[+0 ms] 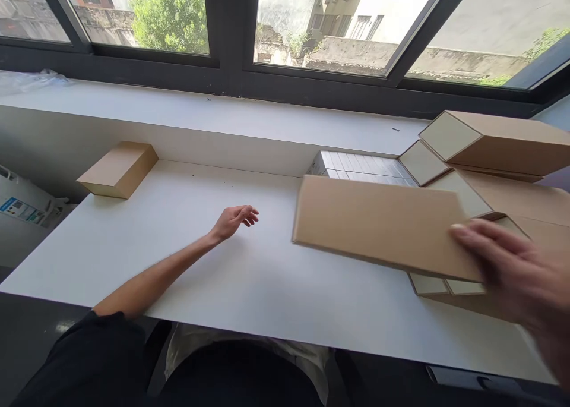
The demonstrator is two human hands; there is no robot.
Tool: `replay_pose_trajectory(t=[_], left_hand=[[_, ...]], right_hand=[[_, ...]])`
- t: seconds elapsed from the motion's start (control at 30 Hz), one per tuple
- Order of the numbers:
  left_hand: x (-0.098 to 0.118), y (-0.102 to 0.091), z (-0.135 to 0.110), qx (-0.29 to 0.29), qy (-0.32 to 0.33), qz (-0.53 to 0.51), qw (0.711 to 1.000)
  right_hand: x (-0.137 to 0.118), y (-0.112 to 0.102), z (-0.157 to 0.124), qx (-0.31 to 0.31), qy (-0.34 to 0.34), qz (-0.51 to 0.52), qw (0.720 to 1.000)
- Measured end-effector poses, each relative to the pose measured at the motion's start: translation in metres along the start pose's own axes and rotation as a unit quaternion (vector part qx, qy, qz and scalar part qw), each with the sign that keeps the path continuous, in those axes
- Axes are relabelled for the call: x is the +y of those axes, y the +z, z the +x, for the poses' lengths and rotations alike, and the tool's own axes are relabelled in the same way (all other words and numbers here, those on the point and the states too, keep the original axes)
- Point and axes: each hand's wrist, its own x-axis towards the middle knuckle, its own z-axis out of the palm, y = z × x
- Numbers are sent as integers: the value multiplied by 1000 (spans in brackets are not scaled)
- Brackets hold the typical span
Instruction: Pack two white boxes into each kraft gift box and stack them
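My right hand (516, 273) grips the right end of a flat brown cardboard piece (378, 220) and holds it above the white table (249, 288), fingers pressed on its top face. The hand is blurred by motion. My left hand (234, 220) hovers just over the middle of the table, fingers loosely spread, holding nothing. It is a short way left of the cardboard's near corner. Under the far edge of the cardboard lies a row of silver-grey packs (360, 166).
A closed brown box (118, 169) sits at the table's far left. Several stacked brown boxes with pale inner faces (494, 142) fill the right side. A white windowsill (200, 113) and dark window frame run behind. A white appliance (24, 208) stands low left.
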Motion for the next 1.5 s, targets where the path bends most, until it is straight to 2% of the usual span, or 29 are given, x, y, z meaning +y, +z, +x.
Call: replay_pose_trajectory(t=[0.1,0.17,0.23,0.33,0.43,0.67,0.77,0.9,1.07,1.17,1.27,1.4,1.5], left_hand=[[25,2,-29,5,-45,-109,993],[29,-3,-45,16,-83,-99,991],[24,-10,-58,47,-111,-56,991],[10,-22,-72,108,-93,25,989],[1,-29,-81,112,-91,48,988],[10,-37,-86,68,-169,53,982],[20,-41,-87,41,-185,-6,982],[30,-45,-91,-1,-198,-73,977],[39,-44,-97,12,-222,-96,970],[40,-42,-98,1,-224,-75,972],[30,-43,-100,29,-157,-20,987],[9,-45,-100,114,19,55,992],[1,-46,-94,100,136,130,977]], right_hand=[[25,58,-8,-104,65,29,992],[46,98,-11,-148,54,36,987],[63,131,-11,-176,34,39,983],[79,160,-8,-216,24,38,975],[87,175,-8,-240,26,39,970],[95,186,-17,-234,49,18,971],[92,180,-16,-263,80,38,961],[85,171,-16,-273,114,68,953],[82,168,-23,-281,182,96,937],[80,167,-24,-277,208,124,930],[75,164,-23,-294,230,162,914],[69,161,-24,-320,235,192,897],[67,161,-24,-329,225,174,901]])
